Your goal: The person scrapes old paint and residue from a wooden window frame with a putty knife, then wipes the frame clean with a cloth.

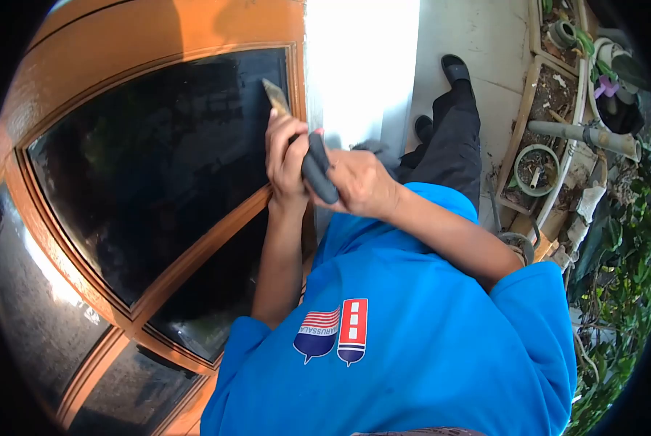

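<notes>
My left hand (285, 152) is closed in front of the dark glass pane (151, 152). A flat, narrow tool (275, 96) with a pale tip and a brownish part sticks up out of its fingers; its exact kind is not clear. Close beside it, my right hand (363, 183) is closed on a dark grey cloth (318, 171). The cloth is bunched between both hands, and more grey material shows behind the right knuckles. Both hands are held close together in front of my blue shirt (412, 327). The tool's lower end is hidden by fingers.
An orange-brown wooden frame (216, 243) surrounds several dark panes on the left. A bright white strip (361, 65) runs beside it. To the right are planter boxes (510, 156), a round pot (537, 168), a grey pipe (583, 136) and green plants (623, 291).
</notes>
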### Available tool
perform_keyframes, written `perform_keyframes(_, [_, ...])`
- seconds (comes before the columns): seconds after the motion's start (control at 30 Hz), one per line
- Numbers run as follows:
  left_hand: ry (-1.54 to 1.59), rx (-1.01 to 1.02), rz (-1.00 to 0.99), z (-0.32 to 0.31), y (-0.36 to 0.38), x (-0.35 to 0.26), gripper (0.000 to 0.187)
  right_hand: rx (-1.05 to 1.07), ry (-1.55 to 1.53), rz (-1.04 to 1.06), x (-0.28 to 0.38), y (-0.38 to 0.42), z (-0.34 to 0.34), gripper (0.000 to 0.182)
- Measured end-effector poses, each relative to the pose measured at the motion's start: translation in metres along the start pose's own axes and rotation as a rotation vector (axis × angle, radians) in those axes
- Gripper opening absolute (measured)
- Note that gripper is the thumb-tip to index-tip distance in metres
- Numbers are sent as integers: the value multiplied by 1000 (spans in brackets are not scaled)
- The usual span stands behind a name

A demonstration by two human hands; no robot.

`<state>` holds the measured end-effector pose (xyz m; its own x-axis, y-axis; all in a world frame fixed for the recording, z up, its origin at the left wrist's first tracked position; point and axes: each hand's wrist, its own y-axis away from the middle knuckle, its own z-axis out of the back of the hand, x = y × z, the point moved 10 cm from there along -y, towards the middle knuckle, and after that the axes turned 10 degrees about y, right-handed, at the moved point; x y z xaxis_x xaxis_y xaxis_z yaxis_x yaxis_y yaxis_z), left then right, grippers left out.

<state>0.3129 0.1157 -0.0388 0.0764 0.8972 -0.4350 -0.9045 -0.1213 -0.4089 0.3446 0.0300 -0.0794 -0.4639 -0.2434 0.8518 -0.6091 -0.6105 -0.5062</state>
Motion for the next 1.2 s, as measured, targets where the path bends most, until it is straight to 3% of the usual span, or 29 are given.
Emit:
perform_keyframes(0.07, [-11, 13, 1, -3, -1, 1, 31, 31, 45, -28, -6, -3, 2, 23])
perform_keyframes(0.17, [-84, 0, 3, 14, 20, -28, 30, 6, -60, 134, 25, 15, 9, 30])
perform_keyframes(0.27, [-138, -78, 20, 46, 17, -45, 25, 59, 45, 206, 61, -6, 14, 55])
perform_keyframes(0.43, [-201, -265, -140, 73, -49, -40, 32, -41, 129, 301, 76, -77, 32, 48])
perform_keyframes(0.6, [-237, -350, -148, 81, -21, -58, 31, 8, 140, 284, 94, -60, 32, 45])
perform_keyframes(0.77, [-137, -283, -140, 74, -52, -31, 34, -79, 120, 262, 70, -80, 23, 44])
perform_keyframes(0.9, [-212, -388, -152, 84, -25, -56, 30, -18, 92, 295, 94, -64, 30, 43])
perform_keyframes(1.0, [-182, -358, -104, 84, -26, -51, 31, -29, 131, 329, 90, -66, 27, 46])
perform_keyframes(1.1, [-97, -218, -121, 77, -59, -35, 35, -50, 0, 288, 68, -81, 28, 57])
perform_keyframes(1.17, [-59, -249, -106, 81, -62, -43, 34, -85, -160, 288, 54, -81, 44, 51])
perform_keyframes(1.2, [-56, -260, -76, 85, -59, -48, 29, -107, -193, 170, 37, -72, 50, 46])
